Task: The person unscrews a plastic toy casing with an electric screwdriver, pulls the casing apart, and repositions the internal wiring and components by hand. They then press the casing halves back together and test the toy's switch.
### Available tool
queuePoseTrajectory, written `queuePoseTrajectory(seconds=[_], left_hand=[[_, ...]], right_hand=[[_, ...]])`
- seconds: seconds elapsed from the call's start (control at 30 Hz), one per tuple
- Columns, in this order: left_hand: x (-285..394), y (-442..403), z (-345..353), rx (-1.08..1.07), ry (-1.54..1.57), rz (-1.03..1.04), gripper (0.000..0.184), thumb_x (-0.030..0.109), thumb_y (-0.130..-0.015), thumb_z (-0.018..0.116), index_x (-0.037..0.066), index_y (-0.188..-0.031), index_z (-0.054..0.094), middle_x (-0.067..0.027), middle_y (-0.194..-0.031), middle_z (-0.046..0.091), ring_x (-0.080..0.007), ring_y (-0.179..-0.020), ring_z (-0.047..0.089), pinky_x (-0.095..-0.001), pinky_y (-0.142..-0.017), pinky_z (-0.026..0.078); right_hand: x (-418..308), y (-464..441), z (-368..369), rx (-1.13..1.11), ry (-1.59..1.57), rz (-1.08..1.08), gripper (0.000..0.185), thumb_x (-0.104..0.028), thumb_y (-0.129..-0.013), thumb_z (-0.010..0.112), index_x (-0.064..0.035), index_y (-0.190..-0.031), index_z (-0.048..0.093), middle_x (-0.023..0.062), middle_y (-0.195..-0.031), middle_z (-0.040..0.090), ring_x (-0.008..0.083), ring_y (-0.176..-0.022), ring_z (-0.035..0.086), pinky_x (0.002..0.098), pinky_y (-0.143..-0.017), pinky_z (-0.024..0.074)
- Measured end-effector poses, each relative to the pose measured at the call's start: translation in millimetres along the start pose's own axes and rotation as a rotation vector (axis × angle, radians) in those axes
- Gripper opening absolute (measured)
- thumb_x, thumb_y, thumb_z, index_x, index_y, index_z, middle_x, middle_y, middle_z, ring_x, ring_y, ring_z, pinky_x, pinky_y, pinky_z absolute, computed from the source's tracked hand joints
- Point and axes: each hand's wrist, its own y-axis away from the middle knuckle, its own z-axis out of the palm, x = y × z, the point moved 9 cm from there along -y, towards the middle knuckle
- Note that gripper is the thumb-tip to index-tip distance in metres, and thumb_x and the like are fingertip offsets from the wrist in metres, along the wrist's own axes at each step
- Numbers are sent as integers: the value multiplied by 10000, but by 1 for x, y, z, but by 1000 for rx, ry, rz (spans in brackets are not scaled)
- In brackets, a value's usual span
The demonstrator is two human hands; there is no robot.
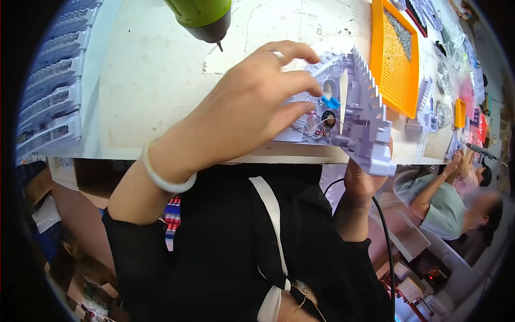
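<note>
My left hand (257, 94), with a ring and a pale bangle, is over the inner side of a pale lilac plastic housing. Its fingers are apart and curved, holding nothing, close to a small blue part (331, 102). A round black component (328, 119) with thin wires lies just below that part. My right hand (365, 180) grips the lower end of the toothed plastic piece (370, 129), which stands tilted along the housing's right side; some of its fingers are hidden behind it. A green power screwdriver (204, 19) points down above my left hand.
An orange tray (394, 59) of small screws lies right of the housing. Stacked plastic parts (51, 96) line the left side of the white table (150, 70). More parts and plastic bags lie at right, where other people (445, 209) sit. A black cable (387, 236) hangs beside my right arm.
</note>
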Motion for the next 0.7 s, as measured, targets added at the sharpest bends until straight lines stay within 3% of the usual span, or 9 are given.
queuePoseTrajectory(seconds=[0.03,0.17,0.27,0.37,0.7], left_hand=[[2,-7,5,38,8,46,165,79,-823,762,31,-977,730,-188,-1289,635,-366,-1243,588,-440,-1041,476],[5,-22,29,-22,-119,156,180,103,-809,786,11,-959,745,-244,-1412,580,-426,-1416,453,-475,-1170,389],[6,-26,38,-40,-202,170,182,117,-814,786,11,-958,751,-242,-1418,578,-424,-1428,439,-508,-1184,365],[-1,-31,48,-112,-241,126,198,123,-800,820,72,-982,763,-181,-1497,533,-381,-1482,387,-492,-1219,329],[-1,-35,61,-131,-287,93,140,75,-802,754,53,-931,802,-162,-1488,553,-369,-1498,366,-551,-1229,281]], right_hand=[[3,3,-4,37,-5,28,652,-244,-897,689,75,-1419,463,200,-1426,482,289,-1331,515,426,-1142,398],[12,10,-14,152,7,64,650,-243,-894,682,64,-1424,463,192,-1433,493,279,-1322,523,423,-1131,412],[17,13,-18,173,-27,74,635,-225,-899,667,62,-1426,462,188,-1437,497,276,-1313,530,422,-1123,421],[17,11,-15,159,-88,20,609,-205,-908,646,61,-1424,466,184,-1435,501,273,-1305,537,420,-1115,430],[23,13,-17,193,-52,12,605,-248,-928,640,71,-1414,473,196,-1424,505,269,-1292,543,410,-1107,437]])
